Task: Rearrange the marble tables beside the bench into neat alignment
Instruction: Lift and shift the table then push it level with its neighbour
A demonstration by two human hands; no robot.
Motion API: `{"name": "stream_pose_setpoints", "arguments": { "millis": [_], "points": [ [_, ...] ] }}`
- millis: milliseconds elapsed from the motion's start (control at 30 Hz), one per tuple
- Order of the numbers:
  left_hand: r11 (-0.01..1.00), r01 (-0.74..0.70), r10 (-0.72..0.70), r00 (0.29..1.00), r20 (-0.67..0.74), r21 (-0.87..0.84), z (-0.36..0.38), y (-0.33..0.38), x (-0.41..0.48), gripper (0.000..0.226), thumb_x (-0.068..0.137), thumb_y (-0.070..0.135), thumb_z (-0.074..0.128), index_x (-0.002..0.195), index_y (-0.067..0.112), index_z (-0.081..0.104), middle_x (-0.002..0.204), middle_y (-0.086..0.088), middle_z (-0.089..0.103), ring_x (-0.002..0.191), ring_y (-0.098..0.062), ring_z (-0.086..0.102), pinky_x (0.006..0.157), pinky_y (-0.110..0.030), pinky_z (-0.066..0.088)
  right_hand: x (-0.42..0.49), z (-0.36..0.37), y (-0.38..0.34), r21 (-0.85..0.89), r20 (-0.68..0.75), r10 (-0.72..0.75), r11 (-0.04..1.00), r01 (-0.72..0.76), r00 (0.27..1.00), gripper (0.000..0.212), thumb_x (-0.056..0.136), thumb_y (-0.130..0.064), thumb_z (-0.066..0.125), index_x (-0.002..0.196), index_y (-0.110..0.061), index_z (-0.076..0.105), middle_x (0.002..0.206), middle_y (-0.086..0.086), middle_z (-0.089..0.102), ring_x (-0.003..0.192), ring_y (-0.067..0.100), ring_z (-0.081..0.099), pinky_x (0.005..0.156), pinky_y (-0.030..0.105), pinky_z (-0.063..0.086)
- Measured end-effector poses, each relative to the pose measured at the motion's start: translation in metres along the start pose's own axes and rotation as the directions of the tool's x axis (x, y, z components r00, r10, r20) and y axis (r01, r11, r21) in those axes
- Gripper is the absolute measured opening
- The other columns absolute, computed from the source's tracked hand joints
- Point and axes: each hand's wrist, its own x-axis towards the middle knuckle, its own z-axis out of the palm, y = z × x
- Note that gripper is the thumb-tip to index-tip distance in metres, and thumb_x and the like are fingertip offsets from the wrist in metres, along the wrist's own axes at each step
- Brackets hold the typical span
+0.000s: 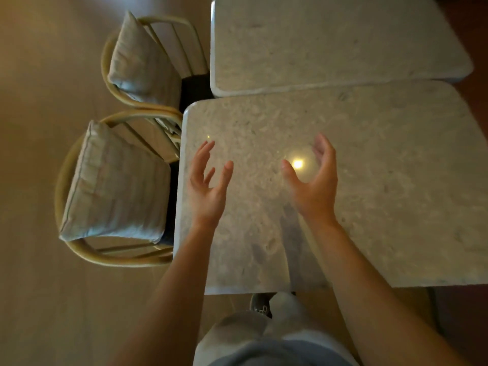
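While both hands hover open above the near table (369, 194), left hand (208, 186) and right hand (314, 186) face palms inward, holding nothing. Far table (330, 40) abuts it, offset right. Two chairs (116, 188) stand left.

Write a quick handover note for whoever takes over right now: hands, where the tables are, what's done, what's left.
Left hand: open, empty, above the near table.
Right hand: open, empty, above the same table.
Tables: far table sits edge to edge with the near one, but the near one juts out further on the chair side.
Done: tables butted together.
Left: shift one table sideways until the side edges line up.
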Motion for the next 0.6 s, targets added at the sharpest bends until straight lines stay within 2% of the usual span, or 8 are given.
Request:
{"name": "stream_pose_setpoints", "arguments": {
  "millis": [67, 133, 233, 333, 433, 500, 600],
  "points": [
    [0.999, -0.04, 0.041, 0.998, -0.039, 0.018, -0.017, 0.012, 0.014, 0.047, 0.095, 0.043, 0.071, 0.14, 0.039, 0.057, 0.159, 0.002, 0.051, 0.145, -0.014, 0.05, 0.115, -0.042, 0.049, 0.013, 0.013, -0.009, 0.042, -0.002, -0.015, 0.999, 0.015, 1.0, 0.089, 0.085, -0.058, 0.076, 0.153, -0.011, 0.041, 0.154, 0.006, 0.05, 0.14, 0.022, 0.053, 0.113, 0.016, 0.039],
    [0.997, -0.079, 0.08, 0.994, -0.078, 0.026, -0.034, 0.02, 0.03, 0.049, 0.097, 0.036, 0.071, 0.144, 0.026, 0.058, 0.155, -0.001, 0.056, 0.142, -0.013, 0.054, 0.11, -0.03, 0.051, 0.024, 0.028, -0.02, 0.079, -0.003, -0.033, 0.996, 0.033, 0.999, 0.086, 0.085, -0.052, 0.077, 0.151, -0.01, 0.042, 0.152, 0.007, 0.052, 0.137, 0.023, 0.055, 0.111, 0.016, 0.04],
    [0.991, -0.134, 0.133, 0.987, -0.088, 0.004, -0.055, 0.025, 0.053, 0.049, 0.101, 0.024, 0.07, 0.146, 0.013, 0.057, 0.146, 0.0, 0.063, 0.134, -0.002, 0.059, 0.1, -0.013, 0.049, 0.036, 0.055, -0.039, 0.091, 0.019, -0.069, 0.994, 0.067, 0.997, 0.083, 0.086, -0.05, 0.078, 0.152, -0.015, 0.041, 0.153, 0.003, 0.05, 0.137, 0.02, 0.055, 0.112, 0.018, 0.041],
    [0.987, -0.142, 0.135, 0.987, -0.092, -0.075, -0.073, 0.023, 0.076, 0.048, 0.1, 0.025, 0.069, 0.145, 0.013, 0.057, 0.15, -0.004, 0.06, 0.133, -0.009, 0.062, 0.1, -0.019, 0.054, 0.043, 0.081, -0.055, 0.079, 0.046, -0.094, 0.993, 0.09, 0.995, 0.081, 0.087, -0.056, 0.076, 0.152, -0.023, 0.039, 0.155, -0.007, 0.047, 0.14, 0.014, 0.053, 0.113, 0.02, 0.043],
    [0.969, -0.138, 0.128, 0.99, -0.064, -0.204, -0.094, 0.014, 0.105, 0.05, 0.098, 0.033, 0.068, 0.142, 0.012, 0.059, 0.153, -0.011, 0.057, 0.135, -0.019, 0.062, 0.105, -0.027, 0.054, 0.045, 0.107, -0.067, 0.041, 0.013, -0.106, 0.994, 0.105, 0.994, 0.08, 0.087, -0.056, 0.075, 0.151, -0.024, 0.04, 0.156, -0.004, 0.049, 0.14, 0.01, 0.052, 0.113, 0.02, 0.043],
    [0.949, -0.153, 0.163, 0.987, 0.013, -0.275, -0.108, 0.004, 0.125, 0.051, 0.098, 0.029, 0.067, 0.143, 0.005, 0.057, 0.154, -0.015, 0.054, 0.136, -0.021, 0.061, 0.104, -0.024, 0.053, 0.039, 0.123, -0.077, -0.007, -0.033, -0.109, 0.994, 0.109, 0.993, 0.08, 0.087, -0.052, 0.076, 0.151, -0.019, 0.041, 0.155, 0.001, 0.05, 0.14, 0.015, 0.054, 0.114, 0.024, 0.044],
    [0.933, -0.1, 0.177, 0.964, 0.198, -0.346, -0.134, -0.005, 0.148, 0.054, 0.097, 0.034, 0.066, 0.143, 0.009, 0.057, 0.157, -0.004, 0.052, 0.139, -0.023, 0.059, 0.104, -0.028, 0.054, 0.013, 0.145, -0.101, -0.075, -0.145, -0.077, 0.995, 0.067, 0.986, 0.081, 0.085, -0.052, 0.075, 0.149, -0.015, 0.042, 0.155, 0.004, 0.05, 0.14, 0.016, 0.054, 0.113, 0.021, 0.043]
  ]
}}
